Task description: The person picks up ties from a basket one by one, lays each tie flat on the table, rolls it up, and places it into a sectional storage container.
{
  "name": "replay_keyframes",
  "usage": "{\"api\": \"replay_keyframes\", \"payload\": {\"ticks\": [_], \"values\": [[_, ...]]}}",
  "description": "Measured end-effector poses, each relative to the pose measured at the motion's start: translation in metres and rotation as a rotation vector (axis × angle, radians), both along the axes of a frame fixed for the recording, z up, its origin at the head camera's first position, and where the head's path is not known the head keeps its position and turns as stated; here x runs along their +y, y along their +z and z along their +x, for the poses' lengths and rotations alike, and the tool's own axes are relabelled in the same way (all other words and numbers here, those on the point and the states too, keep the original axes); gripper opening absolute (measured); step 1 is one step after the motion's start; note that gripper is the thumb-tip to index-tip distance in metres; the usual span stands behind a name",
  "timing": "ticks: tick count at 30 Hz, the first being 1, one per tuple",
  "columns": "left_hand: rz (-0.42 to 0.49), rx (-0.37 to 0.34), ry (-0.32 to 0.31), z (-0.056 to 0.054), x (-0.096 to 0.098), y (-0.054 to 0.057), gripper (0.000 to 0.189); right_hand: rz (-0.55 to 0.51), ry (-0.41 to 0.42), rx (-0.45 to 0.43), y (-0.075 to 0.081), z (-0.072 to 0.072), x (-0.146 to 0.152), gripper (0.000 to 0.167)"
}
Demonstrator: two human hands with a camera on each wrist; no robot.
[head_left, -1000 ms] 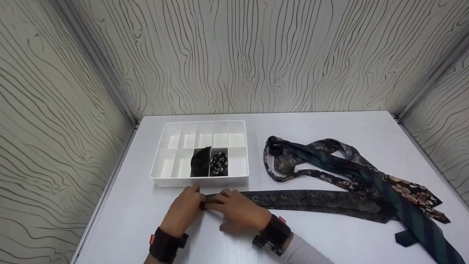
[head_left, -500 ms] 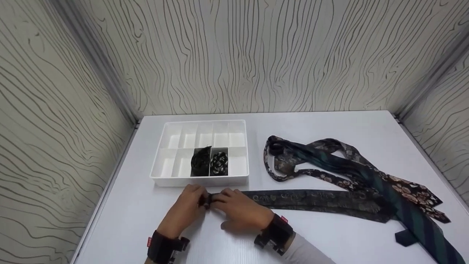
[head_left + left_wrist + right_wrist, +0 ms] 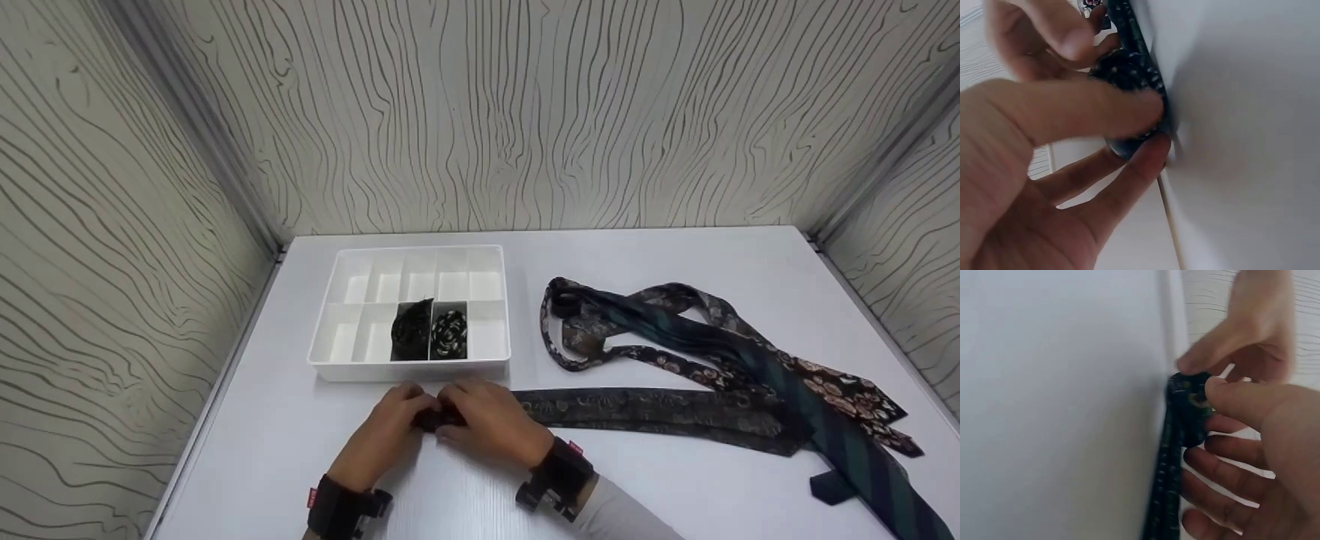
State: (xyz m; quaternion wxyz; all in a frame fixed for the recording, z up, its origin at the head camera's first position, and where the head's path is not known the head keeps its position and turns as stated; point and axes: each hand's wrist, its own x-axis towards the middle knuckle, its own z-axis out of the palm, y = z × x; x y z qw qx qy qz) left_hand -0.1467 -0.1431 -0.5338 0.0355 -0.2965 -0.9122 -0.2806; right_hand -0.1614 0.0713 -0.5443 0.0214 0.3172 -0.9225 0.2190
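Note:
A dark patterned necktie (image 3: 637, 410) lies lengthwise in front of the tray, its left end wound into a small roll (image 3: 1190, 413). At that roll my left hand (image 3: 386, 431) grips from the left, thumb across the coil's side and fingers around it in the left wrist view. My right hand (image 3: 495, 427) holds the same roll from the right, thumb on its side and fingers behind it in the right wrist view. From the roll the unrolled strip runs off to the right along the table. In the head view the fingers hide most of the coil.
A white divided tray (image 3: 480, 369) stands behind the hands, with two rolled dark ties (image 3: 411, 334) in neighbouring front compartments. At right lie a floral tie (image 3: 840, 386) and a green-and-navy striped tie (image 3: 847, 442), overlapping the patterned tie's wide end.
My right hand has moved from lying over the strip to gripping the roll, its thumb drawn in. My left hand has shifted slightly right, and the two hands are closer together.

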Motion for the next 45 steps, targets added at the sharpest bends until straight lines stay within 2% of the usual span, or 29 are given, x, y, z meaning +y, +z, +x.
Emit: {"api": "replay_keyframes", "payload": {"ticks": [3,6,10,13,18,23,25,27,30,32,38,43,45], "values": [[-0.036,0.012,0.017,0.003,0.002,0.003,0.031,0.012,-0.014,0.051,-0.004,0.002,-0.002,0.036],[-0.035,-0.001,0.056,0.004,0.005,0.003,0.034,0.01,-0.018,0.045,-0.006,0.002,-0.002,0.033],[0.024,-0.017,0.085,0.004,0.009,-0.001,0.039,-0.035,-0.045,-0.077,-0.006,0.001,0.0,0.03],[0.048,0.003,0.086,0.004,0.011,-0.004,0.038,-0.068,-0.064,-0.151,-0.005,-0.002,0.002,0.031],[0.044,0.054,0.068,0.004,0.013,-0.007,0.035,-0.075,-0.053,-0.174,-0.006,-0.005,0.004,0.031],[-0.017,0.067,0.054,0.004,0.018,0.0,0.031,-0.113,-0.069,-0.232,-0.006,-0.001,0.007,0.041],[-0.012,0.036,0.04,0.003,0.02,0.004,0.03,-0.12,-0.075,-0.21,-0.007,0.0,0.009,0.044],[0.043,-0.037,0.022,0.001,0.021,0.004,0.033,-0.119,-0.073,-0.131,-0.009,0.0,0.01,0.038],[0.131,-0.131,0.008,-0.004,0.021,0.001,0.037,-0.119,-0.077,-0.03,-0.012,-0.001,0.013,0.033],[0.146,-0.151,0.009,-0.005,0.021,-0.001,0.038,-0.116,-0.082,-0.004,-0.013,-0.001,0.014,0.032],[0.03,-0.034,0.019,-0.006,0.024,0.0,0.029,-0.099,-0.098,-0.061,-0.007,0.001,0.017,0.045],[-0.042,0.014,-0.015,-0.004,0.032,0.001,0.035,-0.057,-0.108,0.006,-0.006,0.004,0.022,0.047],[-0.078,0.049,-0.031,-0.003,0.035,-0.001,0.035,-0.042,-0.105,0.006,-0.006,0.006,0.024,0.049]]}}
